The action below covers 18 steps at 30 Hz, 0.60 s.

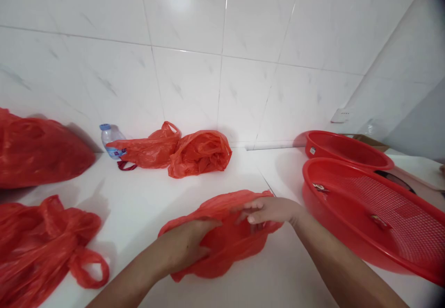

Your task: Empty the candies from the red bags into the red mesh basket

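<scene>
A thin red plastic bag lies spread on the white tabletop in front of me. My left hand reaches into its left part, thumb and fingers apart, with the fingertips partly lost among the red folds. Over the bag's right part is my right hand, its fingers loosely curved and spread, touching or just above the plastic. Neither hand has a visible grip on anything. What the bag contains, if anything, cannot be made out.
Two crumpled red bags and a water bottle stand by the tiled wall. Full red bags sit at the left. A red mesh basket and a red basin occupy the right side. A seam crosses the tabletop.
</scene>
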Each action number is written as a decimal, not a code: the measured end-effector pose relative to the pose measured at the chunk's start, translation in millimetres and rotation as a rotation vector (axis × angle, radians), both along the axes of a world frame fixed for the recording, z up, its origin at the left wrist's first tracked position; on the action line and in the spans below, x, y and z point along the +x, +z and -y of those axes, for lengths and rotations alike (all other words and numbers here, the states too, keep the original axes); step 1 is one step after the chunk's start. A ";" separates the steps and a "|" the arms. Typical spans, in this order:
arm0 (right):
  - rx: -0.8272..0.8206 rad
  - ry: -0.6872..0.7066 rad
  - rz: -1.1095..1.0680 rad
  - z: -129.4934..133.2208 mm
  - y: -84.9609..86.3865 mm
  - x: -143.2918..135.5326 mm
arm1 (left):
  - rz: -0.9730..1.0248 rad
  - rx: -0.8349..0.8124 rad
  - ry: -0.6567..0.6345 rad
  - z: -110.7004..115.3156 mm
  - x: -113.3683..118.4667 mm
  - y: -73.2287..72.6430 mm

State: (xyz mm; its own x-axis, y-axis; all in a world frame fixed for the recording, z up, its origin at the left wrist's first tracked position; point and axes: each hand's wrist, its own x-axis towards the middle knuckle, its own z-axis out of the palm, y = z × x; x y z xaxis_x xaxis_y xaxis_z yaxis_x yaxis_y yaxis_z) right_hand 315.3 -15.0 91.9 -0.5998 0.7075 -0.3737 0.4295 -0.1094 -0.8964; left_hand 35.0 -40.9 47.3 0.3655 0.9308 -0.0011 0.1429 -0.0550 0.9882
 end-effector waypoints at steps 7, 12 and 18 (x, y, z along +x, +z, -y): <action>-0.009 0.161 -0.179 5.7 17.1 -8.1 | -0.452 0.508 -0.206 18.0 0.9 33.9; 0.086 -0.181 -0.224 -21.4 -19.8 -12.4 | -0.479 0.677 -0.094 2.3 -12.4 13.1; -0.046 -0.453 -0.398 -50.6 -85.6 -16.3 | -0.821 0.782 0.152 -34.7 -31.5 -51.3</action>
State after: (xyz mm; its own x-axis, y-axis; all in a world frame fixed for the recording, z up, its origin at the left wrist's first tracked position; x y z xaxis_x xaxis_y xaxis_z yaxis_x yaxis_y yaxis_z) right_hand 299.0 35.6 6.3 -0.3429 0.9137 -0.2182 -0.0365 -0.2450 -0.9688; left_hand 3.5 -6.2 -4.0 0.4060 0.8160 0.4115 0.7872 -0.5410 0.2961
